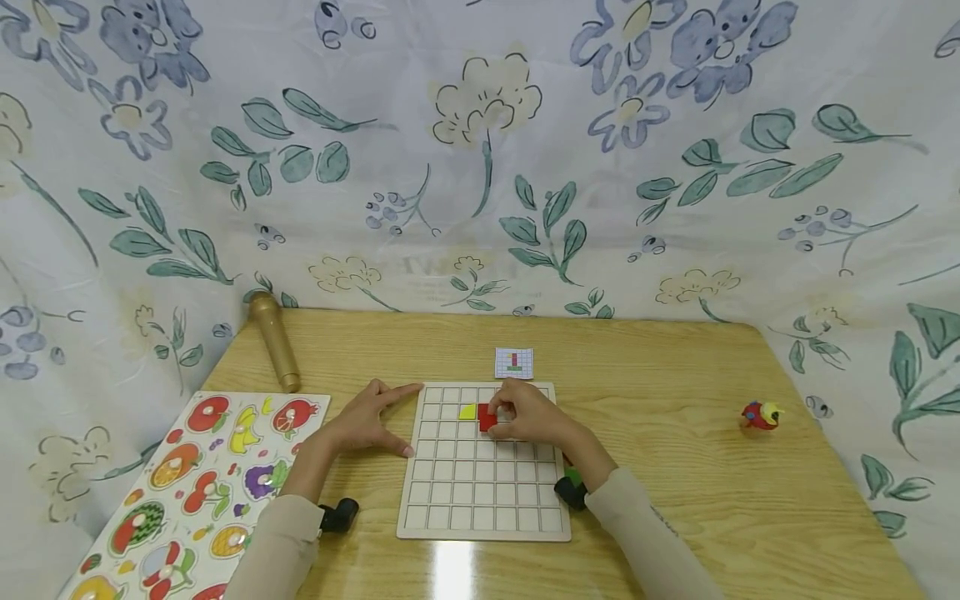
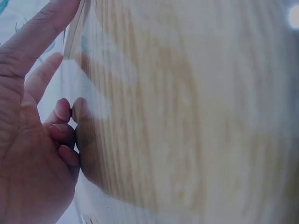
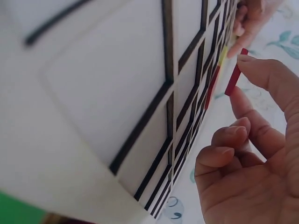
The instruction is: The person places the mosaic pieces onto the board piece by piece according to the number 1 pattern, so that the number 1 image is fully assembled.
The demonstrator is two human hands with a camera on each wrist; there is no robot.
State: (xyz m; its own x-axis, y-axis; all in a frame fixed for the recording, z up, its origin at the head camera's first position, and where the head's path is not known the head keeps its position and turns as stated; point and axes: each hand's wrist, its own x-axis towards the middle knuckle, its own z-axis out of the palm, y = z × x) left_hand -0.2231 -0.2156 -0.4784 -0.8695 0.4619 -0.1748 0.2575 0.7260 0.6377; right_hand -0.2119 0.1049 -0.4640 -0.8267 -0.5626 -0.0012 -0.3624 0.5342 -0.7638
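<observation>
Head view: at lower centre, your left hand (image 1: pixel 366 421), thumb and forefinger spread wide, touched the left edge of the grid board (image 1: pixel 484 471). Your right hand (image 1: pixel 528 412) worked over its upper cells. Right wrist view: right of centre, that hand pinched a red tile (image 3: pixel 235 75) clear of the board, near a yellow tile (image 1: pixel 468 412) and a second red tile (image 3: pixel 212 88) lying there. Good placement likely meant squaring the pinched tile to its cell, lowering it flat, and checking the pattern card (image 1: pixel 513 363).
</observation>
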